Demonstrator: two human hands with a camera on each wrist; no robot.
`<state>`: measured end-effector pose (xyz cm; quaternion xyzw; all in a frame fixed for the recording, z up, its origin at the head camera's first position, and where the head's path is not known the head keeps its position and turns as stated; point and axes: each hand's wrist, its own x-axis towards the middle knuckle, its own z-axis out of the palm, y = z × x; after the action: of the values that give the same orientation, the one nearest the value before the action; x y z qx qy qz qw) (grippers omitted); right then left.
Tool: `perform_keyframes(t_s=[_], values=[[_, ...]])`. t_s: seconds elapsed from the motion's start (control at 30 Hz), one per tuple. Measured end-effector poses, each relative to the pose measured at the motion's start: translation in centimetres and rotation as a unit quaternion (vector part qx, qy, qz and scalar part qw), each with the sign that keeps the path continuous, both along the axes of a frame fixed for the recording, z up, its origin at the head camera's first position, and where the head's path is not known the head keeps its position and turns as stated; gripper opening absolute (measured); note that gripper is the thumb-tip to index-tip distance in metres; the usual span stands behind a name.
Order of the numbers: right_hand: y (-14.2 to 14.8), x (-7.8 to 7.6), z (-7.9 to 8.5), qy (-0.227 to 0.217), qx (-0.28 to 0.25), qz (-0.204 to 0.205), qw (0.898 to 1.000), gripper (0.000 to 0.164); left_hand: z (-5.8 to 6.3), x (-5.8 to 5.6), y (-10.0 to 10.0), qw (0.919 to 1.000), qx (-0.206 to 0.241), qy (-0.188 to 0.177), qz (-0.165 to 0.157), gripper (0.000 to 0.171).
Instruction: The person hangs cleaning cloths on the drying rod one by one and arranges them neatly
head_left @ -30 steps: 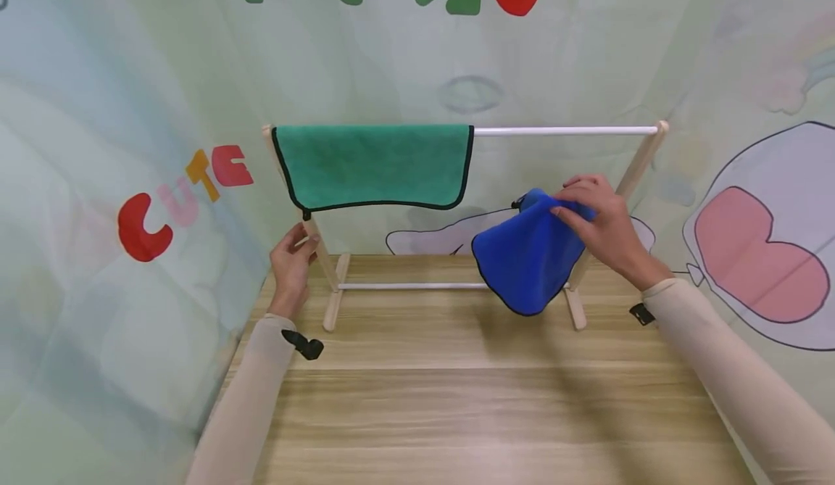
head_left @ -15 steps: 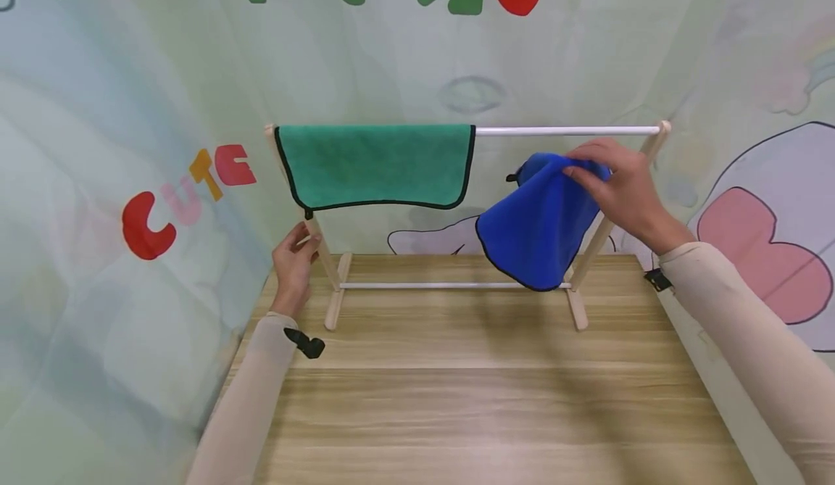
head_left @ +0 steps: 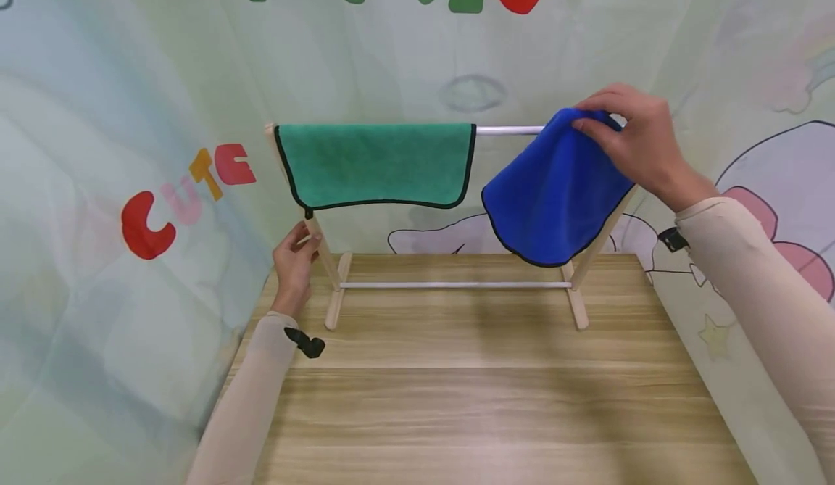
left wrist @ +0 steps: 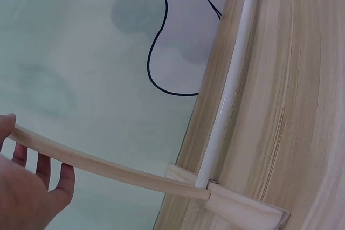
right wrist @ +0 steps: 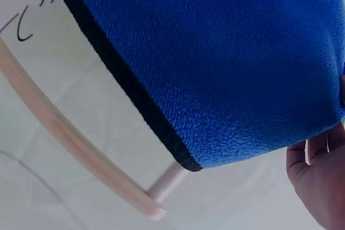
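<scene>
My right hand (head_left: 646,137) pinches the upper part of a blue towel (head_left: 554,188) with dark edging, held at the height of the rack's white top rail (head_left: 509,130). The towel hangs down in folds and hides the right stretch of that rail. In the right wrist view, the towel's fleecy face (right wrist: 226,68) fills much of the picture. With thumb and fingers on either side, my left hand (head_left: 293,264) grips the left wooden post (left wrist: 102,165) of the drying rack. A green towel (head_left: 378,166) with black edging is draped over the rail's left half.
The rack's lower white rod (head_left: 450,285) runs between two wooden feet (head_left: 577,309) on the wood-grain table (head_left: 457,398). Printed cloth walls (head_left: 196,57) close in the back and both sides.
My right hand has lifted the blue towel upward and slightly right, from below the top rail to its height. The left hand stays on the post, and the green towel has not moved.
</scene>
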<state>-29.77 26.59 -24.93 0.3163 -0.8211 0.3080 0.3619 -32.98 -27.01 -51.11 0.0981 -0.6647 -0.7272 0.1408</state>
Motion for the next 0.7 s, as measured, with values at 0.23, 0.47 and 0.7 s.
perform_keyframes(t_s=[0.23, 0.47, 0.7], values=[[-0.7, -0.5, 1.9, 0.002, 0.01, -0.008, 1.0, 0.019, 0.1, 0.2, 0.0, 0.9999, -0.012, -0.002, -0.001, 0.056], [-0.9, -1.5, 3.4, 0.006, 0.013, -0.036, 0.999, 0.016, 0.4, 0.5, 0.0, 0.9999, -0.012, 0.004, 0.007, 0.057], [-0.6, -3.6, 2.8, -0.024, 0.011, -0.059, 0.998, 0.016, 0.4, 0.6, 0.0, 0.9997, -0.014, 0.013, 0.012, 0.053]])
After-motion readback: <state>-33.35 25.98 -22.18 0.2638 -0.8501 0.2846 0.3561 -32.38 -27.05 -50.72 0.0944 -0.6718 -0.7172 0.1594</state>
